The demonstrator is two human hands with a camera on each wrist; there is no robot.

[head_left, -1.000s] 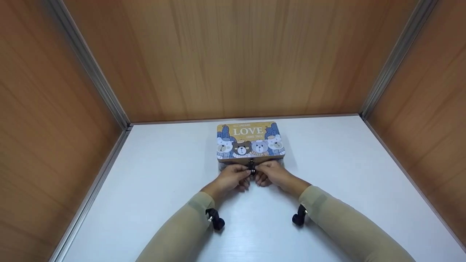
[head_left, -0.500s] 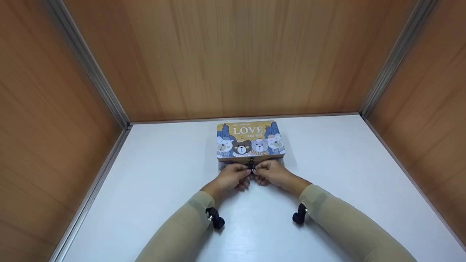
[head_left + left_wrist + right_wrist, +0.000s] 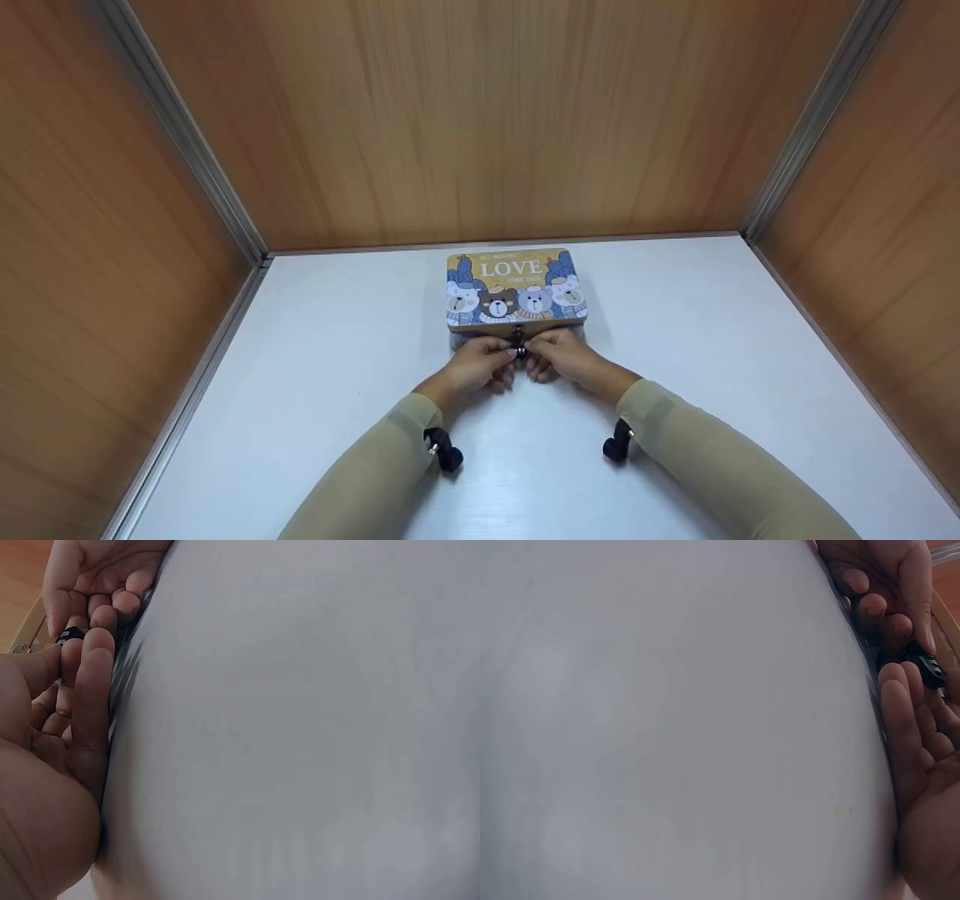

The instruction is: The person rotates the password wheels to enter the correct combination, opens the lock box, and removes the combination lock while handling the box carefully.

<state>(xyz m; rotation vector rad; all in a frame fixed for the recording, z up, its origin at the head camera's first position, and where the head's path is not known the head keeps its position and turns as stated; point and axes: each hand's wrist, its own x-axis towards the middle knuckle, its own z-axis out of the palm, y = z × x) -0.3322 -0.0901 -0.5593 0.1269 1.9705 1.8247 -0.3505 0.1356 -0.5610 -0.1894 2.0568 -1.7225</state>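
Observation:
A small black combination padlock (image 3: 926,666) hangs at the front clasp (image 3: 518,334) of a lidded box (image 3: 517,281). The box is printed with cartoon bears and the word LOVE, and its lid is down. From the left side, my left hand (image 3: 478,364) pinches the padlock between thumb and fingers. Opposite it, my right hand (image 3: 566,358) has its thumb and curled fingers on the padlock's other side. Dial rings show on the padlock in the right wrist view. Fingers cover much of its body and the middle of the box front.
The box stands on a white table (image 3: 360,322) near its back edge. Wood-grain panels (image 3: 480,120) rise at the back and both sides, with grey metal strips (image 3: 187,142) at the corners. A black wrist-worn device (image 3: 444,450) hangs under each sleeve.
My right thumb and fingers moved in over the padlock, then drew back slightly to the right. My left hand kept its grip, and the box stayed in place.

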